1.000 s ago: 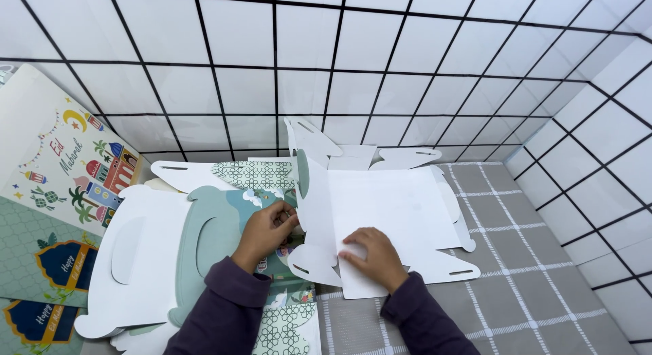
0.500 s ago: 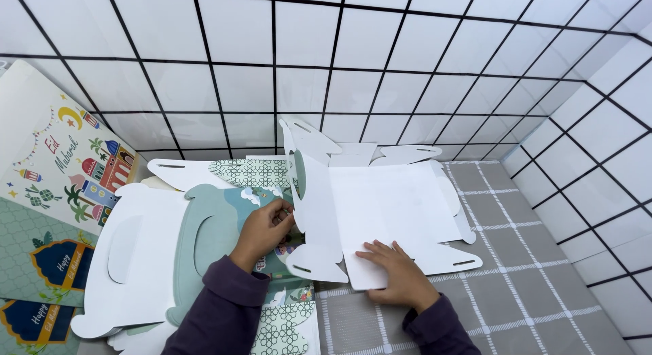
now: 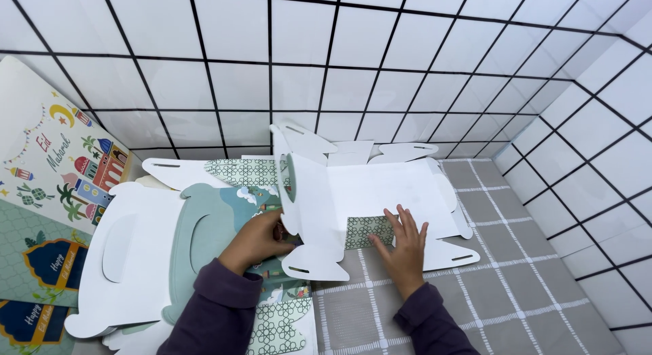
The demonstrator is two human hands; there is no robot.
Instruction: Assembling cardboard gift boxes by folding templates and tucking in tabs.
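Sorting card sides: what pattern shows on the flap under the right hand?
A green lattice on the flap, beside the right hand, head view.

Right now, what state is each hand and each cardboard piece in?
Left hand: gripping the raised fold of the white box blank.
Right hand: flat, fingers spread, pressing the blank down.
White box blank: unfolded, one panel lifted upright.
Stack of printed blanks: lying flat.
Printed cards: leaning against the wall.

Left hand (image 3: 257, 238) curled, fingers bent inward — knuckles up, dark sleeve to the wrist. Right hand (image 3: 403, 245) flat, palm down, fingers spread and pointing forward — sleeve likewise dark.
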